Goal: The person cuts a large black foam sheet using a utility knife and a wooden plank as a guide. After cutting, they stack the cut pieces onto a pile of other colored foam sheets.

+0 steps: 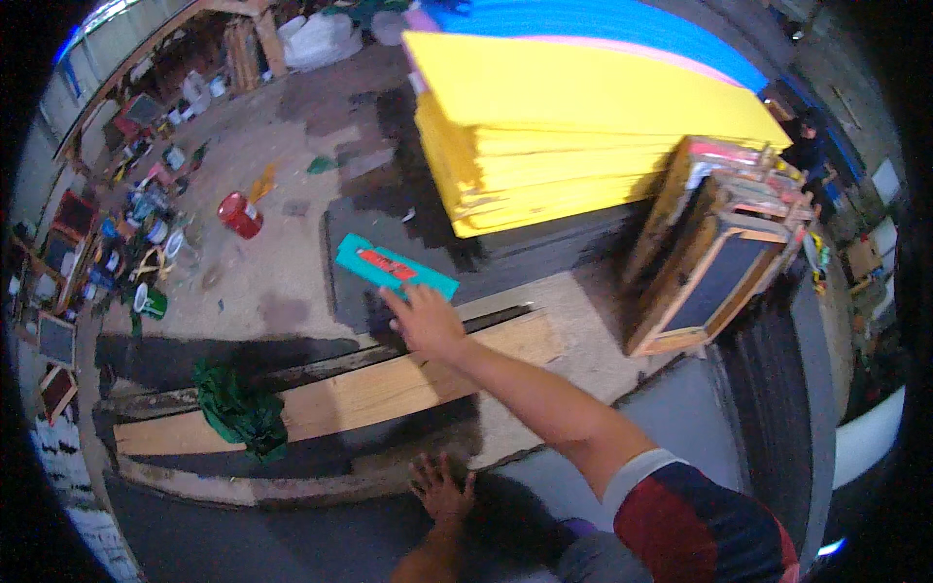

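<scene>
A flat teal strip [432, 280] with a red printed patch lies on a dark sheet in the middle of the worktable. My right hand [428, 321] reaches over to its near edge, fingers stretched out, the fingertips at or just above the strip. Below, my left hand [442, 491] rests with spread fingers at the edge of the dark sheets [321, 534] close to my body; it holds nothing. Between the two hands runs a long pale wooden board [360, 403], passing beneath my right wrist. A crumpled dark green cloth [241, 408] lies across the board's left part.
Yellow foam sheets [583, 97] are stacked at the back, with blue sheets [622, 29] behind. Several wooden frames with dark mesh [719, 282] lean together at the right. A red can [240, 215] stands left of the strip; jars and cans [155, 228] crowd the far left edge.
</scene>
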A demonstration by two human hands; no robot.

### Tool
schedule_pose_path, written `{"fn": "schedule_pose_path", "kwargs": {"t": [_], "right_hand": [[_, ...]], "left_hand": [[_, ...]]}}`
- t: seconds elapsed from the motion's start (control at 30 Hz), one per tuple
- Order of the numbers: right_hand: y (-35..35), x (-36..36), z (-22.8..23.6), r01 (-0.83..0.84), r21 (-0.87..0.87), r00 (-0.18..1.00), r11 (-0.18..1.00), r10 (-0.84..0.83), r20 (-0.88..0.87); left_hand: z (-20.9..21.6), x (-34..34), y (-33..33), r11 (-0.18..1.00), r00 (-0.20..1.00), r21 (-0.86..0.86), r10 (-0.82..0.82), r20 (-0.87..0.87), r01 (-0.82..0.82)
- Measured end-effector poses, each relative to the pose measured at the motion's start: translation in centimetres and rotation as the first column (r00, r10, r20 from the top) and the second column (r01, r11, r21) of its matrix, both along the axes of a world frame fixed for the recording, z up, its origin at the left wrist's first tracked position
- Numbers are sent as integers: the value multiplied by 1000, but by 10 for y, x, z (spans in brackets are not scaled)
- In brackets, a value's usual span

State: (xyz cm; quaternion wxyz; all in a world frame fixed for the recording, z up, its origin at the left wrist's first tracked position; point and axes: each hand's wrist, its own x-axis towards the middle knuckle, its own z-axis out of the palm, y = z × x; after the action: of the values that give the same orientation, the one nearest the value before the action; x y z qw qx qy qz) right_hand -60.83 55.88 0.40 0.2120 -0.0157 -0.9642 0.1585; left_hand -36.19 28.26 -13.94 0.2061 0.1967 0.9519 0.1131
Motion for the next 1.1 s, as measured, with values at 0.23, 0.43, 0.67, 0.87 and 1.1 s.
{"fn": "schedule_pose_path", "kwargs": {"t": [0.23,0.43,0.67,0.87,1.1], "right_hand": [[-14,168,122,168,-318,955,933,-73,288],[-37,335,245,481,-329,838,813,-315,446],[-21,483,427,679,-401,697,615,-368,616],[44,531,565,664,-332,679,669,-355,642],[108,536,688,590,-295,738,752,-353,575]], "left_hand": [[65,6,-23,986,982,166,-51,180,21],[202,79,-47,952,912,238,85,402,-194],[497,139,22,917,839,394,-173,516,-54],[646,139,103,846,765,443,-489,419,297],[791,122,212,803,743,491,-547,386,337]]}}
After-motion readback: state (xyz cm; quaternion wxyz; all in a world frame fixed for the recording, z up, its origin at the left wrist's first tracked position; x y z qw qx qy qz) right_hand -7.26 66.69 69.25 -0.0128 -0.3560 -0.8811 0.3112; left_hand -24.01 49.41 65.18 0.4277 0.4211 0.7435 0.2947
